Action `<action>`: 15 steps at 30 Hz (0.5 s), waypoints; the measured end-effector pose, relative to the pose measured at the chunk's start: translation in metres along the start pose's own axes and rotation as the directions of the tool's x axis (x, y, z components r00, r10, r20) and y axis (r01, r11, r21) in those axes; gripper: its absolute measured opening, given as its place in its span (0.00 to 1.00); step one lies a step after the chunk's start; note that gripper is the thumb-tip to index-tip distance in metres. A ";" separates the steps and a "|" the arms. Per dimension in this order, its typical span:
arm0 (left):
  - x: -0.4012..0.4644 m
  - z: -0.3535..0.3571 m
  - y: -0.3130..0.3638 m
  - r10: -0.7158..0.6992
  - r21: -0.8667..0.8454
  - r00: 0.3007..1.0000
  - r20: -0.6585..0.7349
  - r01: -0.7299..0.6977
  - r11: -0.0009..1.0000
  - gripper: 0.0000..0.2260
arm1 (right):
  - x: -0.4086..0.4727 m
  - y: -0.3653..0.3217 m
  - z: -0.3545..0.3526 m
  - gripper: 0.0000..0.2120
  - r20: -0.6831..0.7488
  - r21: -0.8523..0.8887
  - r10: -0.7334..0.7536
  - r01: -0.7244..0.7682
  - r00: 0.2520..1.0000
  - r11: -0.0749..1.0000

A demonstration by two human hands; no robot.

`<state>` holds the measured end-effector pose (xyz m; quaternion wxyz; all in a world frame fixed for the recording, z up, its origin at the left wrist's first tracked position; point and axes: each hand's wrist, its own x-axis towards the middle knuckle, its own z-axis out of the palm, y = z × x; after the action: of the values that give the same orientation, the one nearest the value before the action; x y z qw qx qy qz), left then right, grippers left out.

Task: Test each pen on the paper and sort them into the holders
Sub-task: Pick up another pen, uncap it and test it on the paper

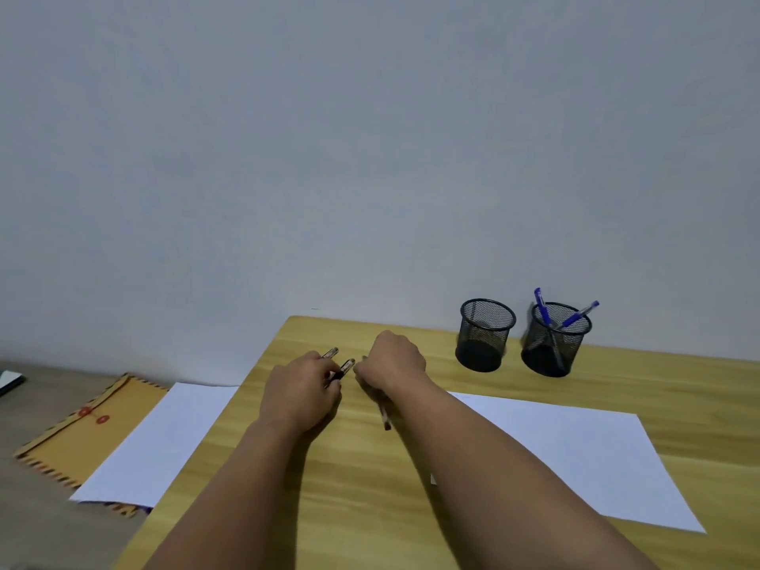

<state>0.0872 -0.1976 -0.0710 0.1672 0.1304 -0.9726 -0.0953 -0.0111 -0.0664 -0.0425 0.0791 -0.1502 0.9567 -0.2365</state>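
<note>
Two black mesh holders stand at the back right of the wooden table (370, 508). The left holder (484, 334) looks empty; the right holder (555, 339) has blue pens (580, 313) in it. A white sheet of paper (575, 458) lies on the table's right side. My left hand (302, 390) is closed on two clear pens (343, 369) whose ends stick out past the fingers. My right hand (392, 362) sits just right of it, fingers closed on a brownish pen (384, 415) whose end points back toward me under the wrist.
The table's left edge runs diagonally. Beyond it, lower down, lie a second white sheet (164, 442) and a yellow envelope with red string buttons (86, 425). A plain wall stands right behind the table.
</note>
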 end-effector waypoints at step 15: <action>-0.021 -0.042 0.037 0.017 0.004 0.997 -0.078 -0.016 1.000 0.11 | -0.060 0.035 -0.014 0.09 -0.006 -0.186 -0.153 0.149 0.988 0.971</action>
<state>0.1130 -0.1622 -0.0297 0.2057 0.1262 -0.9665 -0.0870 0.0335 -0.0119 -0.0418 0.0372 -0.2269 0.9610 -0.1535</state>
